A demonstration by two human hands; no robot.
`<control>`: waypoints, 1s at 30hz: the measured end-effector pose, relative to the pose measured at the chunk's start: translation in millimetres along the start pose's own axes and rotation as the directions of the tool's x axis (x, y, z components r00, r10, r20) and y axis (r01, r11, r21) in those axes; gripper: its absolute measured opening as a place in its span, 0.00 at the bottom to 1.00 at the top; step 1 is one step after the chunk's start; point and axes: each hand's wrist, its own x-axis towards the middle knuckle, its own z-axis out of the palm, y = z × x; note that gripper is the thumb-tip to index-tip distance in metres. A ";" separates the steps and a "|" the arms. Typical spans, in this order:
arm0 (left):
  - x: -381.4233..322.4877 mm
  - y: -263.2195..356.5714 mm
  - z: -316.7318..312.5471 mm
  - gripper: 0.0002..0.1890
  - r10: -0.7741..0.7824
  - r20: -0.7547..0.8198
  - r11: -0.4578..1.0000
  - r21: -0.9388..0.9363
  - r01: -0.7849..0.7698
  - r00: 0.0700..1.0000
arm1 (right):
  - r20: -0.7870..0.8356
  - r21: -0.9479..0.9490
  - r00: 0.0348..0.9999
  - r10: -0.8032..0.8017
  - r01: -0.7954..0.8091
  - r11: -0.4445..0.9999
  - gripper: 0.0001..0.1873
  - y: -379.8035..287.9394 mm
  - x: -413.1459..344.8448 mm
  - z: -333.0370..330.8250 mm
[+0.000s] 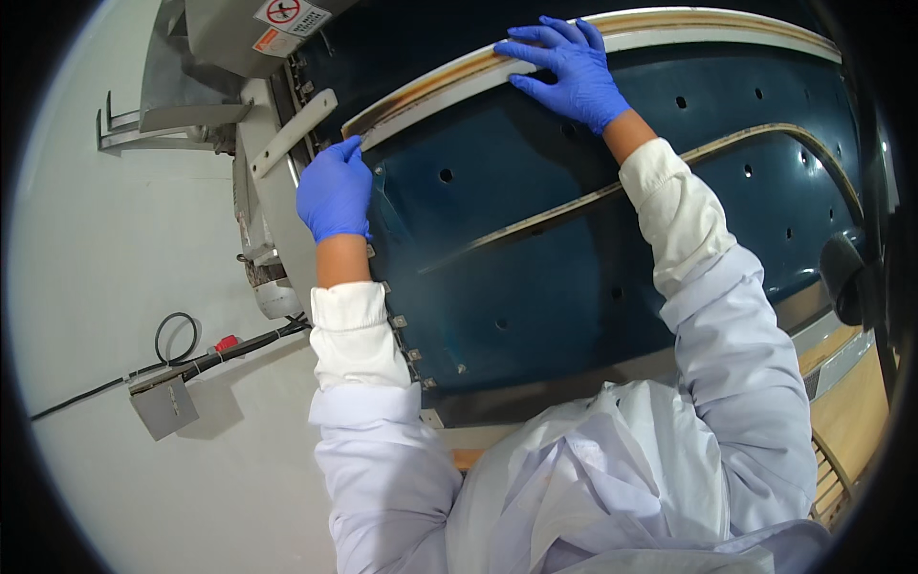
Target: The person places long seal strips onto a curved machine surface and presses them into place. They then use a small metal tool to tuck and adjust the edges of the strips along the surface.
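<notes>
A long white rail (pixel 459 82) with brown stains along its groove spans the top of the view, bowed by the lens. At its near-left end my left hand (pixel 336 190), in a blue glove, pinches the tip with thumb and forefinger. Farther along, my right hand (pixel 570 75), gloved alike, grips the rail with spread fingers over it and the thumb at its lower edge. Below both hands lies a dark blue perforated sheet (pixel 545 287). A thin, stained strip (pixel 559 210) curves across this sheet and passes beneath my right forearm.
Metal tabs (pixel 399 321) line the sheet's left edge. Left of it are a white bar (pixel 295 134), a metal housing (pixel 237 36) with warning labels, and a motor (pixel 276 295). Black cables (pixel 244 348) run to a grey box (pixel 163 409) by the wall. A dark rounded part (pixel 840 276) stands at right.
</notes>
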 end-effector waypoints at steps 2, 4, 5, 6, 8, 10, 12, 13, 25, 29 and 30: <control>-2.6 3.0 2.2 0.14 -0.032 0.006 0.999 -0.005 0.032 0.999 | -0.023 -0.032 1.000 -0.009 0.008 0.999 0.19 5.3 1.2 4.8; -5.5 0.8 3.4 0.14 -0.040 0.032 0.999 -0.002 0.040 0.999 | -0.029 -0.043 1.000 -0.007 0.006 0.999 0.19 6.5 -0.5 5.0; -5.4 0.4 0.5 0.14 -0.024 0.039 0.999 -0.027 0.025 0.999 | -0.003 -0.035 1.000 0.013 -0.013 0.999 0.19 7.5 -0.7 3.7; -6.5 -2.0 -3.8 0.14 -0.008 0.047 0.999 -0.052 0.010 0.999 | 0.004 -0.030 1.000 0.019 -0.019 0.999 0.20 8.1 0.1 3.3; -6.9 -2.0 -7.2 0.14 0.014 0.038 0.997 -0.070 -0.011 0.999 | 0.019 -0.015 0.999 0.031 -0.030 0.999 0.20 5.5 2.5 4.4; -7.4 0.2 -7.3 0.14 0.024 0.006 0.998 -0.056 -0.024 1.000 | 0.018 -0.029 0.999 0.045 -0.045 0.999 0.20 3.5 3.2 3.5; -7.1 4.1 -7.8 0.14 -0.018 0.028 0.998 -0.054 0.019 0.999 | 0.012 -0.028 0.999 0.050 -0.050 0.998 0.19 3.5 4.0 4.2; -6.0 5.3 -8.7 0.14 -0.038 0.038 0.998 -0.053 0.040 0.999 | 0.004 -0.019 0.999 0.043 -0.043 0.999 0.19 3.4 5.6 5.1; -7.1 7.8 -8.6 0.15 -0.013 0.052 0.997 -0.077 0.017 0.999 | -0.059 -0.017 0.998 0.016 -0.017 1.000 0.19 8.2 -0.6 12.3; -9.2 13.5 -14.0 0.16 -0.023 0.058 0.997 -0.075 0.028 0.998 | -0.049 -0.030 0.998 0.048 -0.049 0.998 0.19 3.2 -1.2 7.4; -8.9 13.0 -12.4 0.15 -0.015 0.035 0.998 -0.057 0.017 0.999 | -0.044 -0.024 0.998 0.049 -0.051 0.998 0.19 2.9 -0.8 6.5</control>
